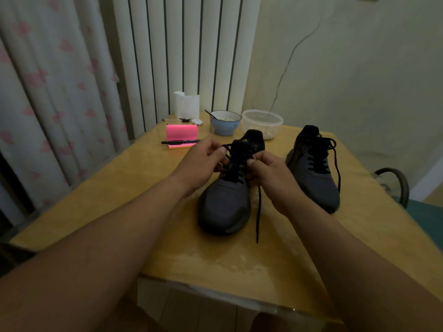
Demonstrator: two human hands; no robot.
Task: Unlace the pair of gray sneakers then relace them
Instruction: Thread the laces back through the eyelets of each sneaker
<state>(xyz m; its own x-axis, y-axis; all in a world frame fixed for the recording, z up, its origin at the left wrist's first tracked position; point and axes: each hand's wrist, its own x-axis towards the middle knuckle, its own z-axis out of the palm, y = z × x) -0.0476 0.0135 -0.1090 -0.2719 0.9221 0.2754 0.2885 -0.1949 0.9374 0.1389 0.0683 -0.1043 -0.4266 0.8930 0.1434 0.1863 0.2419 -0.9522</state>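
Sneakers [224, 200] sit on the worktop [119, 188]; left hand [201, 164] and right hand [268, 173] each pinch the near shoe's lace [259, 212], best fed evenly, eyelet by eyelet.

no text, brand name or number can be read anywhere in this view. the near gray sneaker [224, 200] has a small yellowish mark on its black tongue, too small and dim to make out. the far gray sneaker [316, 173] shows a similar yellowish speck at its collar, also unreadable.
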